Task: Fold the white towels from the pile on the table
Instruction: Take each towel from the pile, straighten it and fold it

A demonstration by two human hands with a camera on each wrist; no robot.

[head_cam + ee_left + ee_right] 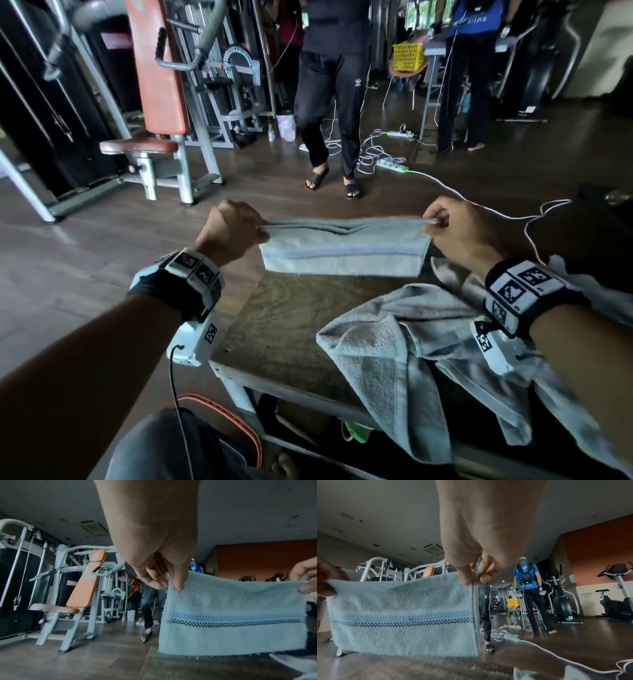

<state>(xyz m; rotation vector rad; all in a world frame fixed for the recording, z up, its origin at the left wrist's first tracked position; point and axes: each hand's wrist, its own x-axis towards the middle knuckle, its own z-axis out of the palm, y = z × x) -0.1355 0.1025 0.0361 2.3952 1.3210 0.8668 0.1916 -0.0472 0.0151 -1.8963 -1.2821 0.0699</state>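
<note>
A folded white towel (342, 248) with a dark checkered stripe (236, 623) hangs stretched in the air above the far edge of the wooden table (284, 329). My left hand (234, 229) pinches its upper left corner, thumb and fingers (177, 584) closed on the doubled edge. At the upper right corner my right hand (445, 229) pinches the layered edge (475, 582). The towel's lower hem hangs just over the tabletop. A crumpled pile of white towels (411, 349) lies on the table's right side under my right forearm and drapes over the near edge.
A gym machine with an orange seat (157, 85) stands at the left. A person in black trousers and sandals (329, 102) stands just beyond the table. White cables and power strips (390, 164) lie on the floor. Another person in blue (527, 580) stands farther back by a yellow basket (409, 56).
</note>
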